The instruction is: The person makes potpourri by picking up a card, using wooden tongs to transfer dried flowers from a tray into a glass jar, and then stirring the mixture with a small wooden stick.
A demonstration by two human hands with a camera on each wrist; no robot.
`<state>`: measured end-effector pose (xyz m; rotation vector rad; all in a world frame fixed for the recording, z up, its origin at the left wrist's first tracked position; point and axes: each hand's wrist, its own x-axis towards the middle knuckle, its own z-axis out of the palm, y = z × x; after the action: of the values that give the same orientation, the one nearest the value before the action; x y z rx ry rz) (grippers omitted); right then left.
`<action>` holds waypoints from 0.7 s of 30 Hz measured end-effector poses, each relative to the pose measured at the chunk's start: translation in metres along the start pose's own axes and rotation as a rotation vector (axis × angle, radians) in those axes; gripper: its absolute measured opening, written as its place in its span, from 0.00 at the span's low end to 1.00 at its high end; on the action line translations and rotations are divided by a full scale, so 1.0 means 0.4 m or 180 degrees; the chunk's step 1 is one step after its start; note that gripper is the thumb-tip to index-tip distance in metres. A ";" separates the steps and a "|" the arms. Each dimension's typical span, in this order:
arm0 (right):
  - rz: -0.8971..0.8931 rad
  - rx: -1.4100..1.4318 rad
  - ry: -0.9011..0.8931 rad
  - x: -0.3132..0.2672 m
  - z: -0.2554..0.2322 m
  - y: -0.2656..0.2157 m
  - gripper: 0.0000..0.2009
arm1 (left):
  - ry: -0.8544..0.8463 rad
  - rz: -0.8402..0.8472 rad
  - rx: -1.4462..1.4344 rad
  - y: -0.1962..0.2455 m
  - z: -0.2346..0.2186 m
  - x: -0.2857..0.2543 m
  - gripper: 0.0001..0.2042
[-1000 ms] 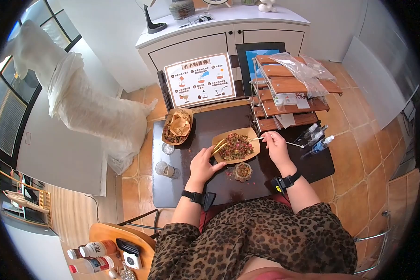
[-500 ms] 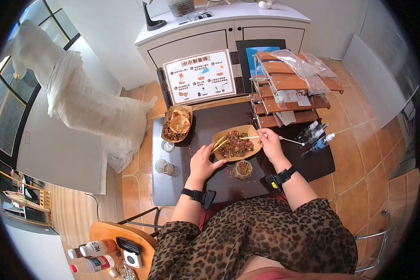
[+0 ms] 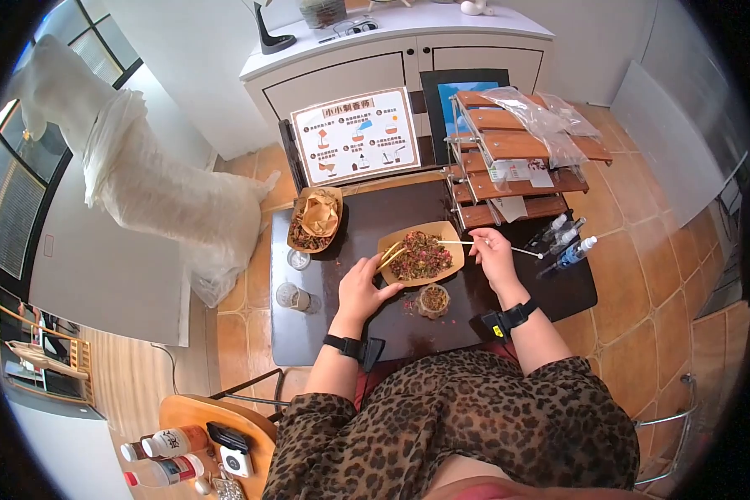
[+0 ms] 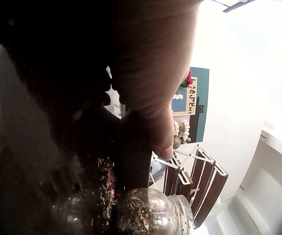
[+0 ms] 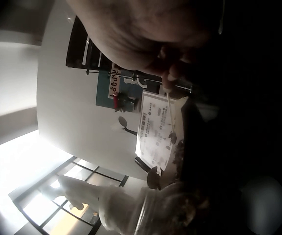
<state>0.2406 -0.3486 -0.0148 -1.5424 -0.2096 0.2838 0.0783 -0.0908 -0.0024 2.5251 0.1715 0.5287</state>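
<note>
A paper tray (image 3: 389,279) of dried red and green plant bits (image 3: 421,257) lies on the dark table. My left hand (image 3: 360,293) is at its left edge, thumb along the near side, beside gold tongs (image 3: 392,255) resting in the tray; whether it holds them cannot be told. My right hand (image 3: 495,260) pinches a thin white stick (image 3: 452,242), its tip over the bits; the stick (image 5: 170,110) shows in the right wrist view too. A glass jar (image 3: 433,302) of plant bits stands just in front of the tray, also seen as a jar (image 4: 155,215) in the left wrist view.
Another paper tray (image 3: 335,235) with brown bits and crumpled paper sits back left, near a clear lid (image 3: 299,259) and a glass jar (image 3: 293,297). Spray bottles (image 3: 577,251) stand at the right. A slatted rack (image 3: 517,146) and a printed sign (image 3: 357,137) are behind.
The right hand has moved slightly left and then back right with the stick, whose tip has shifted over the bits. The left hand has stayed nearly in place.
</note>
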 end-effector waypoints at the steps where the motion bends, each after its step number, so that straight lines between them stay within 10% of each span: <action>1: 0.0012 0.0039 -0.0023 -0.004 -0.003 -0.009 0.08 | 0.0006 0.0005 0.0002 0.000 0.000 0.000 0.33; 21: 0.0229 -0.0757 -0.1529 -0.126 -0.070 -0.162 0.06 | -0.0061 -0.0080 0.0008 0.001 0.001 0.000 0.34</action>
<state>0.2044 -0.3911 0.0514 -1.6992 -0.5822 0.7076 0.0786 -0.0911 -0.0026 2.5264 0.1966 0.4944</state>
